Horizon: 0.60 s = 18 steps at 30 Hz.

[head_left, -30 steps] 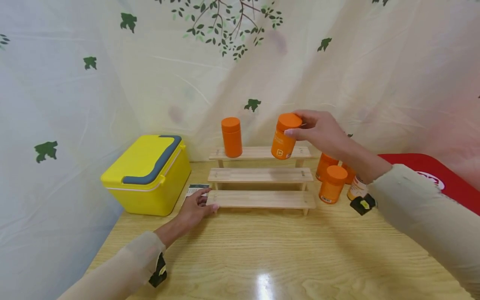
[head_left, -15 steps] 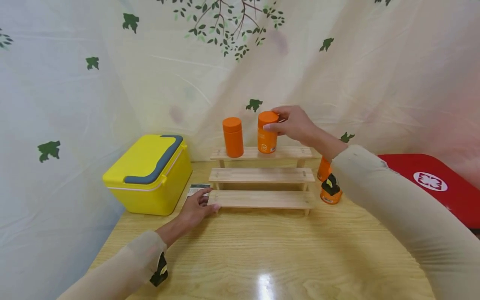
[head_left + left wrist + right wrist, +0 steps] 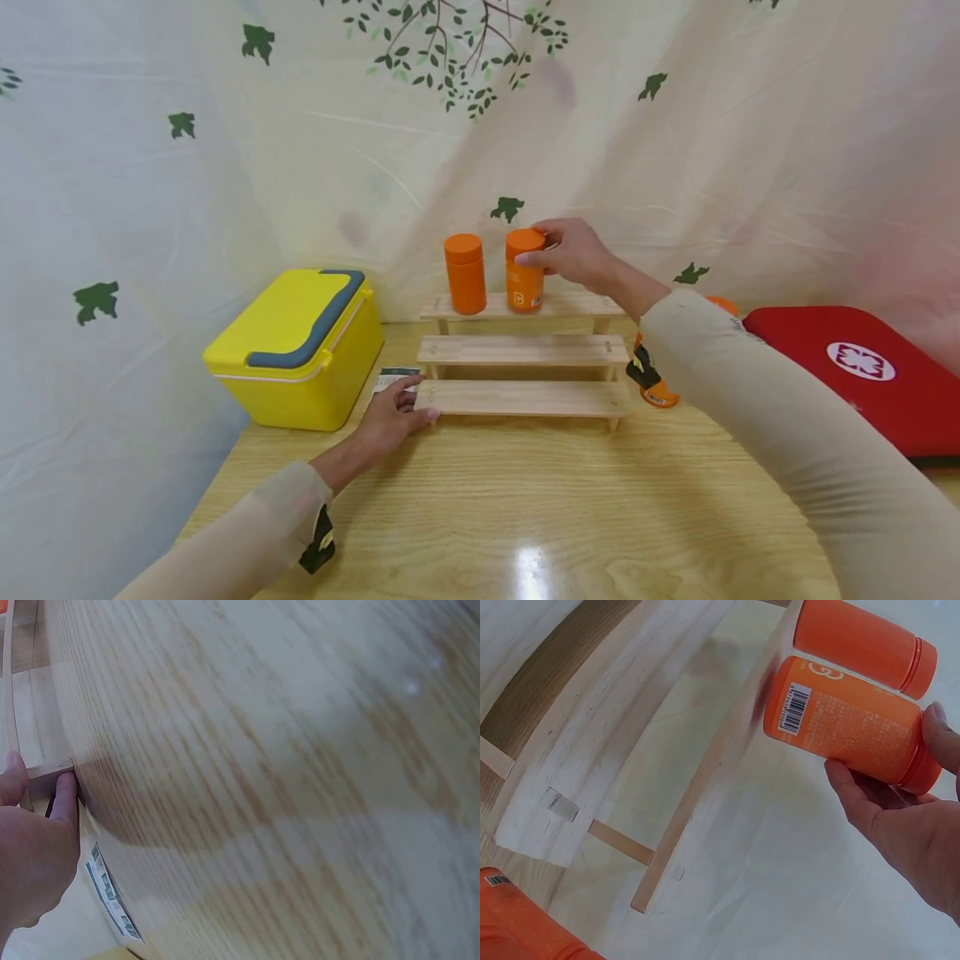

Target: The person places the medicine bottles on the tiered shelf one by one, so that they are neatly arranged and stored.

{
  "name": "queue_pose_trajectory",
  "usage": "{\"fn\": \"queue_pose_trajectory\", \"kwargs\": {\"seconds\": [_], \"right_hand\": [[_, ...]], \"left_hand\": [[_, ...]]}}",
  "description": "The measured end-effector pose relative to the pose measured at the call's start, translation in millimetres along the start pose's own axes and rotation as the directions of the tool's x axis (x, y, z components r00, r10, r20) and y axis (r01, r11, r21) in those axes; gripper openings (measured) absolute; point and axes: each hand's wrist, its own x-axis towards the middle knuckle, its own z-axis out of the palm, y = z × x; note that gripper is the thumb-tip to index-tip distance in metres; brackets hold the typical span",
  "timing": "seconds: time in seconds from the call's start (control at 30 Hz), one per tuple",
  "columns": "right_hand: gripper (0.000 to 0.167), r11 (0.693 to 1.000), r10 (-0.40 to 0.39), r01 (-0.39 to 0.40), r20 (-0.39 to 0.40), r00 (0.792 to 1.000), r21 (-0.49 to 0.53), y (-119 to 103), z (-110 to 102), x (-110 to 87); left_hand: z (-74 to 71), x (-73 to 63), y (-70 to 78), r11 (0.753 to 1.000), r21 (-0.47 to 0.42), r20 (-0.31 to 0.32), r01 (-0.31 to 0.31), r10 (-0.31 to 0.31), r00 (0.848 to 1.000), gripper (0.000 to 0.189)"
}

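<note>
My right hand [image 3: 577,250] grips an orange bottle [image 3: 523,287] near its cap, thumb in front. The bottle stands upright at the top tier of a three-tier wooden rack [image 3: 525,398]; in the right wrist view its base [image 3: 780,701] meets the board. Close on its left is a second orange bottle [image 3: 467,287], a narrow gap between them. At the rack's lower left, my left hand [image 3: 390,417] pinches the end of the lowest tier. The left wrist view has thumb and finger on either side of that wooden end [image 3: 49,769].
A yellow cooler box [image 3: 277,321] with a grey handle stands left of the rack, a small printed card [image 3: 396,377] beside it. To the right, more orange bottles [image 3: 662,394] are partly hidden by my sleeve. Farther right lies a red case [image 3: 795,342] with a white emblem.
My right hand has carried the orange bottle left along the top tier and lowered it beside the other bottle. The left hand keeps its hold on the rack.
</note>
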Motion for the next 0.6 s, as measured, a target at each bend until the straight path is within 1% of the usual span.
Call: {"fn": "queue_pose_trajectory", "kwargs": {"seconds": [0.23, 0.37, 0.6], "right_hand": [[0.046, 0.999, 0.031, -0.031, 0.014, 0.999, -0.020, 2.4, 2.9, 3.8], [0.046, 0.999, 0.034, -0.033, 0.017, 0.999, -0.025, 3.7, 2.9, 4.8], [0.045, 0.999, 0.033, -0.032, 0.026, 0.999, -0.030, 5.4, 3.9, 5.1]], "left_hand": [[0.2, 0.4, -0.8, 1.000, -0.004, 0.004, -0.006, 0.006, 1.000, 0.063], [0.4, 0.6, 0.0, 1.000, -0.005, -0.005, 0.005, -0.005, 1.000, 0.062], [-0.7, -0.6, 0.4, 1.000, -0.012, 0.007, -0.010, 0.010, 1.000, 0.062]]}}
